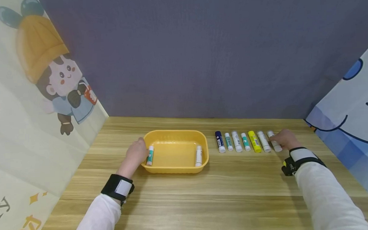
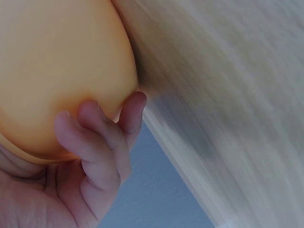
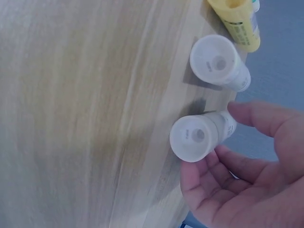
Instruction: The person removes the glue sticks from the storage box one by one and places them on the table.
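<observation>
A yellow plastic tray (image 1: 173,170) lies on the table, its left side gripped by my left hand (image 1: 137,151). In the left wrist view, the fingers of that hand (image 2: 90,166) curl against the tray's outer wall (image 2: 61,52). Inside the tray are a green-and-white glue stick (image 1: 150,156) at the left and a white glue stick (image 1: 199,156) at the right. My right hand (image 1: 284,139) holds the white glue stick (image 1: 275,144) at the right end of a row. Thumb and fingers lie on either side of this white stick (image 3: 192,138) in the right wrist view.
Left of the held stick lie another white glue stick (image 1: 264,141), a yellow one (image 1: 254,142), and several more, including a dark blue one (image 1: 220,141). A dark grey panel (image 1: 182,57) rises behind the table, with printed side panels left and right.
</observation>
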Available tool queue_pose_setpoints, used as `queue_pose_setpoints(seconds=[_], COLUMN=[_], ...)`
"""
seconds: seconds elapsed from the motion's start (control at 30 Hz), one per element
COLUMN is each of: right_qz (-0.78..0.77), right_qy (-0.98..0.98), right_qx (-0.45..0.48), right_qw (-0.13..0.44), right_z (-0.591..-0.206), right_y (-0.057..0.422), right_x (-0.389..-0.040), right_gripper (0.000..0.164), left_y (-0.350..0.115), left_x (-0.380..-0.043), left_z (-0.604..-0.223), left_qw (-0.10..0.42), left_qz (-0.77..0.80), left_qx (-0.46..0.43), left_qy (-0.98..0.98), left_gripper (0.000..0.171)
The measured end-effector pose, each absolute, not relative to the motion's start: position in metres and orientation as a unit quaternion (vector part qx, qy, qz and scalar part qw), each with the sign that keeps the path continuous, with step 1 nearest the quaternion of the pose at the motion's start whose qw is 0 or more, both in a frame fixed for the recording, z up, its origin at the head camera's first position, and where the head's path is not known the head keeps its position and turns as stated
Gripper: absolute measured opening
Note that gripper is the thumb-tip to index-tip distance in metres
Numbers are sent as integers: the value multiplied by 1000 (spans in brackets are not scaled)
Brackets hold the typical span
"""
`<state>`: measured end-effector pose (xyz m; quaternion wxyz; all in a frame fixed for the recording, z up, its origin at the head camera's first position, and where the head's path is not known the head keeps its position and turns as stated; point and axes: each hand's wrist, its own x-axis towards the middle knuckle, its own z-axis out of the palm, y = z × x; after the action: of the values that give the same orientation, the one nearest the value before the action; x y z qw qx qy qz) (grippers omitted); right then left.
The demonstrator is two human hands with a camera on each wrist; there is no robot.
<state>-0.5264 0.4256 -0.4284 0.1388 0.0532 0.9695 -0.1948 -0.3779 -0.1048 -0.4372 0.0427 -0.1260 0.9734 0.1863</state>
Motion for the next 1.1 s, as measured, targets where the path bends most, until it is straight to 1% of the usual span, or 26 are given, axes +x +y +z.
queue_pose_setpoints(seconds=[0.1, 0.23, 0.37, 0.6, 1.0, 1.1], right_qz=[-191, -182, -185, -191, -198, -204], right_qy=[971, 974, 972, 971, 967, 966], right_qx=[49, 42, 44, 47, 57, 57], right_qw=[134, 131, 136, 133, 150, 151], right_z=[-428, -428, -428, -430, -430, -429], right_y=[425, 423, 421, 420, 422, 422], right_x=[-526, -526, -526, -526, -528, -526], right_gripper=[39, 32, 29, 30, 33, 35], left_y=[-105, -105, -104, -104, -104, -103], left_x=[-378, -377, -377, -375, -375, -375], left_z=[-437, -437, -437, -435, -434, -434], left_qw=[43, 42, 40, 41, 41, 43], left_qz=[188, 191, 187, 184, 181, 182], left_qx=[-127, -128, -126, -127, -127, -127], left_qy=[973, 972, 973, 974, 974, 974], left_gripper=[51, 51, 51, 51, 51, 51])
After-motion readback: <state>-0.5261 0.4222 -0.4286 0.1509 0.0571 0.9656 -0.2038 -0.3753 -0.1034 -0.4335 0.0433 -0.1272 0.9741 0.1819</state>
